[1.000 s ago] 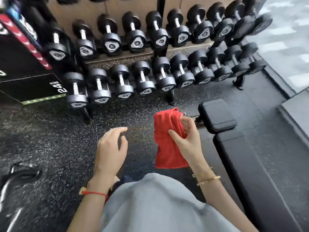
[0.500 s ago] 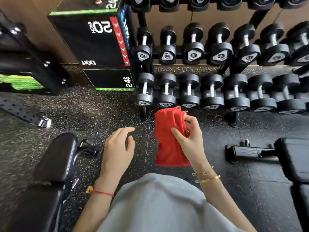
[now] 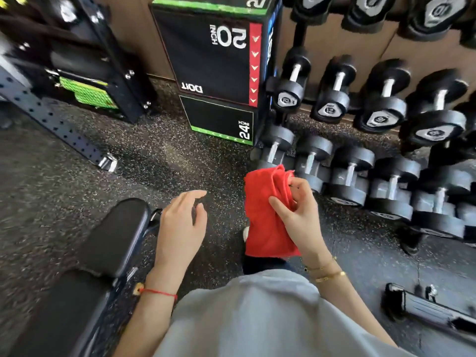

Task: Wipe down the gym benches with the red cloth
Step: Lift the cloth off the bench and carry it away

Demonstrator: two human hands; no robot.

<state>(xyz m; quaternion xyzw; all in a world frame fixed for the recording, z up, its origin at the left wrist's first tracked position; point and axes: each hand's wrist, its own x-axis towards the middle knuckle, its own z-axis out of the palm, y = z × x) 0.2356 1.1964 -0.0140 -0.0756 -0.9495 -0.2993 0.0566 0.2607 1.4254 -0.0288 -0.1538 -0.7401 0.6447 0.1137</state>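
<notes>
Between benches: right hand (image 3: 300, 217) pinching the red cloth (image 3: 265, 217) up in the air, left hand (image 3: 180, 228) spread and empty over the black bench (image 3: 110, 238), next lowering cloth onto that padding.

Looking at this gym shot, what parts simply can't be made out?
Head view only:
- Bench: its near end is cut off by the bottom-left edge.
- Red cloth: the part inside the right hand is covered by fingers.
- Dumbbell weight labels: blurred.
- Second bench's base: its pad lies beyond the right edge.
</notes>
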